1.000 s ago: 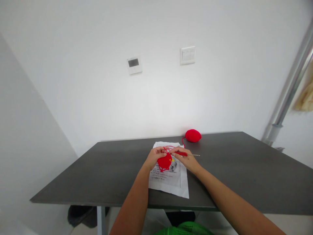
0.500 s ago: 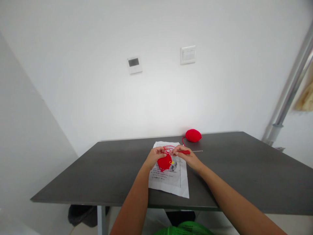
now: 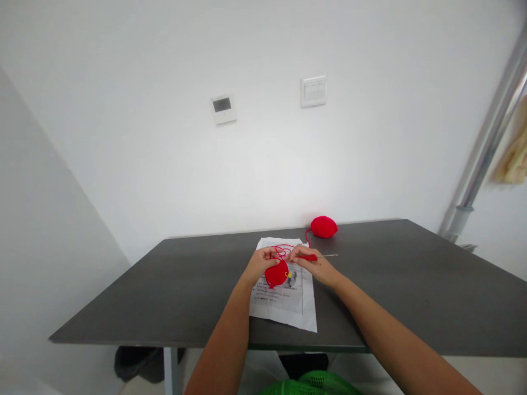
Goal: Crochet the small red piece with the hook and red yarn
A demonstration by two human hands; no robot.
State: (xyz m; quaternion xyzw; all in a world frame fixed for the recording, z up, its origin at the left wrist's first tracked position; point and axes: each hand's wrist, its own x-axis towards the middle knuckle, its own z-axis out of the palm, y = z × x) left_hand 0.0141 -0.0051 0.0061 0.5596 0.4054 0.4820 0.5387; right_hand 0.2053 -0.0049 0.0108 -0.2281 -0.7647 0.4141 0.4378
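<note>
My left hand [image 3: 260, 264] pinches the upper edge of a round red crochet piece [image 3: 276, 274], with red yarn running over its fingers. On the piece's right edge hangs a small yellow stitch marker [image 3: 289, 275]. My right hand [image 3: 313, 262] is closed on a red-handled crochet hook [image 3: 308, 257]; one thin metal end sticks out to the right, and the other end points at the top of the piece. Whether the hook tip is inside a stitch is too small to tell. Beneath both hands lies a printed paper sheet [image 3: 284, 315].
A red yarn ball [image 3: 324, 226] rests at the back of the dark table [image 3: 185, 296], against the wall, its strand leading to my hands. Below the table's left side stands a black bin [image 3: 140, 362]. Green mesh [image 3: 313, 384] shows at the bottom.
The whole view has shifted slightly. My right hand and the hook sit a touch lower, with a little more space from the left fingers; both grips are unchanged.
</note>
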